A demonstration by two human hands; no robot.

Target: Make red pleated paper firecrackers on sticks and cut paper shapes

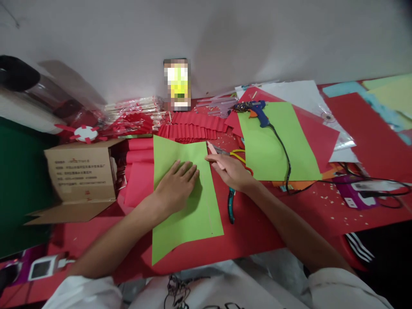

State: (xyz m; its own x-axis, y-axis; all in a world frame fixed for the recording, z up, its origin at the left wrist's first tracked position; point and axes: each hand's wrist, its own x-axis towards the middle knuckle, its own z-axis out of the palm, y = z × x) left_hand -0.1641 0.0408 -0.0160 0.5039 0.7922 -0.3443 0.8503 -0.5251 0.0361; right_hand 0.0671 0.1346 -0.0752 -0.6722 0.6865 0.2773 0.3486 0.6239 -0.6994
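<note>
A sheet of lime-green paper [193, 219] lies in front of me, its left part bent upward along the edge. My left hand [177, 184] rests flat on it with the fingers spread. At the sheet's upper right edge, my right hand [233, 171] is closed around a slim pink utility knife [212, 150]; its blade is too small to make out. A faint straight line runs down the sheet near its right edge. Just beyond my right hand are pliers with teal handles [231, 206] and a tool with yellow handles [237, 153], partly hidden.
To the right, a blue glue gun [262, 113] with a black cord lies on another green sheet [273, 150]. An open cardboard box [80, 171] stands left beside red paper rolls [140, 182]. Behind are pleated red paper strips [189, 131], wrapped sticks [135, 107] and a propped phone [177, 83].
</note>
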